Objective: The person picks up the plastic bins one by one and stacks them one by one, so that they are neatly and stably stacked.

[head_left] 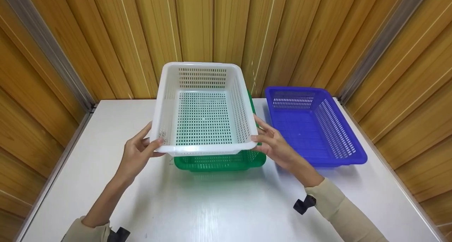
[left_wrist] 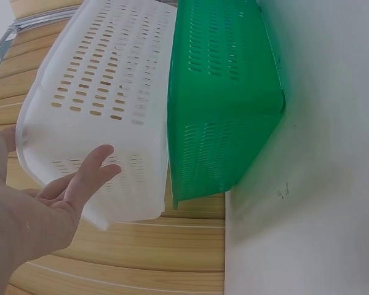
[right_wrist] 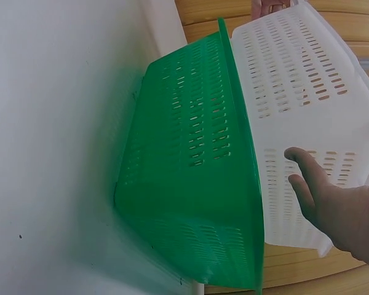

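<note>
Both hands hold a white perforated plastic basket (head_left: 204, 148) by its near corners. My left hand (head_left: 136, 152) grips the near left corner, thumb on the rim and fingers beneath. At the near right corner, my right hand (head_left: 277, 143) holds the rim the same way. Directly below is a green basket (head_left: 220, 164) standing on the white table, its inside mostly hidden in the head view. From the side, the left wrist view has the white basket's base (left_wrist: 163, 178) right at the rim of the green basket (left_wrist: 227, 141); whether they touch I cannot tell.
A blue-purple basket (head_left: 353, 136) stands on the white table (head_left: 197, 206) to the right of the green one. Wood-panelled walls (head_left: 226, 30) close off the back and both sides. Black wrist cameras (head_left: 304, 204) are strapped to the sleeves.
</note>
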A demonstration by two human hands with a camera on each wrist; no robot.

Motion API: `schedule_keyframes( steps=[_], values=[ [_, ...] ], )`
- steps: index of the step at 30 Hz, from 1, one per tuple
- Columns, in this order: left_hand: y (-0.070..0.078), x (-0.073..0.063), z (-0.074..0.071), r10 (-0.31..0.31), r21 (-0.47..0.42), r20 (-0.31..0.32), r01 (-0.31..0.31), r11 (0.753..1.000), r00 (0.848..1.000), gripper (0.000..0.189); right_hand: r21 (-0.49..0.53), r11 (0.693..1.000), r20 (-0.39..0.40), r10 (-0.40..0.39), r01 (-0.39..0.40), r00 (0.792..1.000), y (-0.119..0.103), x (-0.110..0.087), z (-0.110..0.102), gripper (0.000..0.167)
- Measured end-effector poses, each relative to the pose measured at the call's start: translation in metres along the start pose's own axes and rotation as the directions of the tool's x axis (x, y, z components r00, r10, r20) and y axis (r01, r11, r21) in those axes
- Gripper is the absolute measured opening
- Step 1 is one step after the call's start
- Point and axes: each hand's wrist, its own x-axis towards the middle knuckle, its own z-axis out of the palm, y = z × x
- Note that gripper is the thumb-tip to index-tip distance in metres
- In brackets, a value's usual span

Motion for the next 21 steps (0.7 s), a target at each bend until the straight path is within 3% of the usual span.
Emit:
schedule_keyframes(
  steps=[10, 21],
  values=[
    [-0.002, 0.003, -0.006, -0.023, -0.067, 0.033, 0.025, 0.997, 0.999, 0.064, -0.039, 0.999, -0.047, -0.009, 0.007, 0.999, -0.002, 0.000, 0.006, 0.084],
    [-0.004, 0.008, -0.017, -0.100, -0.085, 0.085, 0.107, 0.991, 0.991, 0.067, -0.046, 0.999, -0.142, 0.018, -0.025, 0.990, -0.005, 0.000, 0.020, 0.082]
  ],
)
